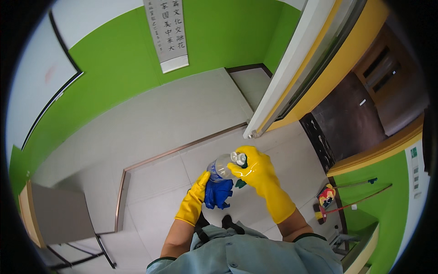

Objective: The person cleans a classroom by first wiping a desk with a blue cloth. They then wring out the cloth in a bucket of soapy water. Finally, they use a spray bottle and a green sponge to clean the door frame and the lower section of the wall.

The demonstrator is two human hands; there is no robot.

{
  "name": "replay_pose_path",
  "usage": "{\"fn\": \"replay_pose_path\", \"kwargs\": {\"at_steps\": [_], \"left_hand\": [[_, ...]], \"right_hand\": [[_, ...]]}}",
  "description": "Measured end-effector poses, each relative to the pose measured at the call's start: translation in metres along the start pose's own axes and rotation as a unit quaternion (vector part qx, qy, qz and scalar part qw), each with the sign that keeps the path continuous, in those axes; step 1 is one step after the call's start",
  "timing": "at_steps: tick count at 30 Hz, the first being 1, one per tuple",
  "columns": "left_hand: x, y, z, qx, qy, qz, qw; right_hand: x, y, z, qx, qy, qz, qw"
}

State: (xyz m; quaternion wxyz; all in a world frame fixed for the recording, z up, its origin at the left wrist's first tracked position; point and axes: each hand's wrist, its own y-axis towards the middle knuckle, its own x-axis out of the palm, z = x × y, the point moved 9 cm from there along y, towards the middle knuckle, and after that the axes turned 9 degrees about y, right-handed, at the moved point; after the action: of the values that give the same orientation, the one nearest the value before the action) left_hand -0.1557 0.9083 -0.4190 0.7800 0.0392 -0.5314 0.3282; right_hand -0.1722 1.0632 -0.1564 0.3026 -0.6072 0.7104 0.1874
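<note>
Both of my hands wear yellow rubber gloves. My left hand (195, 197) grips a clear plastic bottle (221, 167) by its lower part, which bears a blue label, and a blue cloth (218, 194) hangs below that hand. At the bottle's neck, the fingers of my right hand (251, 167) close around the top beside a white flip-top cap (239, 158), whose lid stands up. A bit of dark green material (240, 184) shows under my right hand; what it is, I cannot tell. The glove on the right looks wet and shiny.
A low platform edge (184, 146) crosses the tiled floor ahead. An open door (291, 68) stands at the upper right beside a doorway. Against the green wall at right lean a broom (321, 213) and a mop (326, 194). A desk (61, 214) is at the left.
</note>
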Motion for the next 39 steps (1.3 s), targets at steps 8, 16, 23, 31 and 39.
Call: {"fn": "replay_pose_path", "kwargs": {"at_steps": [8, 16, 23, 31, 39], "left_hand": [[-0.023, 0.104, 0.149, 0.034, 0.515, 0.127, 0.847], [-0.016, 0.235, 0.201, 0.134, 0.698, -0.017, 0.703], [-0.009, 0.324, 0.226, 0.137, 0.830, 0.003, 0.540], [0.028, 0.393, 0.266, 0.191, 0.790, -0.134, 0.567], [0.036, 0.444, 0.301, 0.035, 0.655, -0.144, 0.741]], "right_hand": [[0.021, 0.118, 0.054, 0.064, -0.039, 0.127, 0.989], [0.069, 0.234, 0.096, 0.059, -0.160, 0.131, 0.977], [0.088, 0.310, 0.143, 0.013, -0.096, 0.162, 0.982], [0.053, 0.376, 0.144, 0.061, -0.069, 0.176, 0.980], [0.030, 0.370, 0.195, 0.256, 0.348, 0.287, 0.855]]}}
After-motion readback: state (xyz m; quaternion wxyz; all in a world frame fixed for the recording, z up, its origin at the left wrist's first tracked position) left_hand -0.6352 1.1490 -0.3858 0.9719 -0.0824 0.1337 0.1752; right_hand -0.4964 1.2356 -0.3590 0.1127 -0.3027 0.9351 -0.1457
